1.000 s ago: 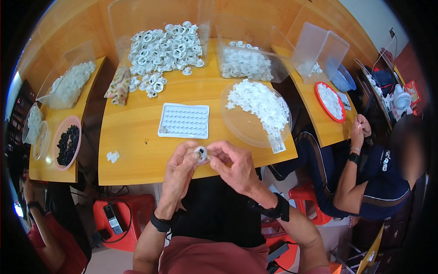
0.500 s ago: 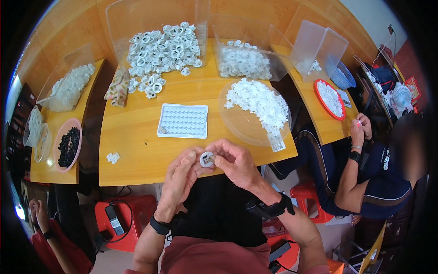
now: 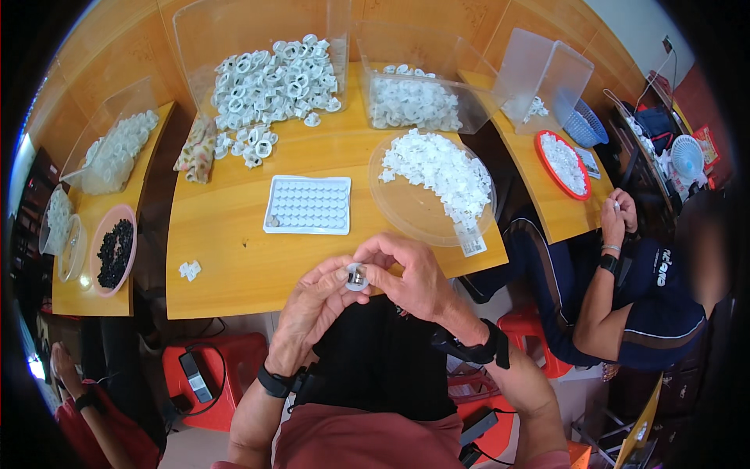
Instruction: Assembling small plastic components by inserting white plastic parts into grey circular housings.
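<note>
Between my two hands, just over the table's near edge, is a small round white plastic part (image 3: 358,287) with dark and metallic pieces in its middle. My left hand (image 3: 314,306) is closed on its left side, with the thumb pressed against the rim. From the right, my right hand (image 3: 408,280) pinches the same part, thumb and forefinger at its face. The fingers cover much of the rim. Beyond my hands, a white tray (image 3: 308,230) with rows of round pockets lies on the wooden table (image 3: 226,270). One small greyish piece sits in its near left corner.
Clear bins of white ring-shaped parts (image 3: 273,82) and translucent parts (image 3: 414,102) stand behind. A round clear lid (image 3: 394,205) carries white pieces. White bits (image 3: 190,270) lie at left, near a pink bowl of black parts (image 3: 116,254). Co-workers sit at both sides.
My left thumb has come down onto the rim of the round part. The part is turned a little, and more metal shows in its middle. The view has shifted slightly.
</note>
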`<state>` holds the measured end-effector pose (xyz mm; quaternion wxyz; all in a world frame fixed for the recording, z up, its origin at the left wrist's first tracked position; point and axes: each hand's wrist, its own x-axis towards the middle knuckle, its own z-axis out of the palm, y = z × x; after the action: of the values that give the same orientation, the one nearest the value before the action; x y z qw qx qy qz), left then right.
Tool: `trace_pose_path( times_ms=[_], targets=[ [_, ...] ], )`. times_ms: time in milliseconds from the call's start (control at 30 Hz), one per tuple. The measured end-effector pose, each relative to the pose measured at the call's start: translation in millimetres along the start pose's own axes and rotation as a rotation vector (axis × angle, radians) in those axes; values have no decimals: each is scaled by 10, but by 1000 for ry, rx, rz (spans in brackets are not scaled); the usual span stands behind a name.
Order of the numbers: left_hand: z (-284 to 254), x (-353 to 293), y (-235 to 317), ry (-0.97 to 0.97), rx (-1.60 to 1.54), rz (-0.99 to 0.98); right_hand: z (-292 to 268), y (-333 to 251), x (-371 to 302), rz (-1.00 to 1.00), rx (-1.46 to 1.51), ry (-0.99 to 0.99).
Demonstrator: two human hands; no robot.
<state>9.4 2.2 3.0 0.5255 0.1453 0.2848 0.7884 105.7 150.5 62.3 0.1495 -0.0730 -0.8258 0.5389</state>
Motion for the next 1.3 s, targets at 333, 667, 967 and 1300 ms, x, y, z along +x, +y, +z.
trace_pose_path(
  times_ms=[333, 667, 967, 1300],
  targets=[
    [11, 44, -70, 30, -58, 74, 145, 7, -101, -310, -337, 176],
    [63, 39, -65, 66, -11, 47, 196, 53, -110, -340, -341, 214],
    [23, 57, -81, 44, -6, 74, 159, 80, -43, -338, -319, 171],
    [13, 63, -102, 64, -32, 85, 162, 142, -11, -387, -346, 168]
  ],
)
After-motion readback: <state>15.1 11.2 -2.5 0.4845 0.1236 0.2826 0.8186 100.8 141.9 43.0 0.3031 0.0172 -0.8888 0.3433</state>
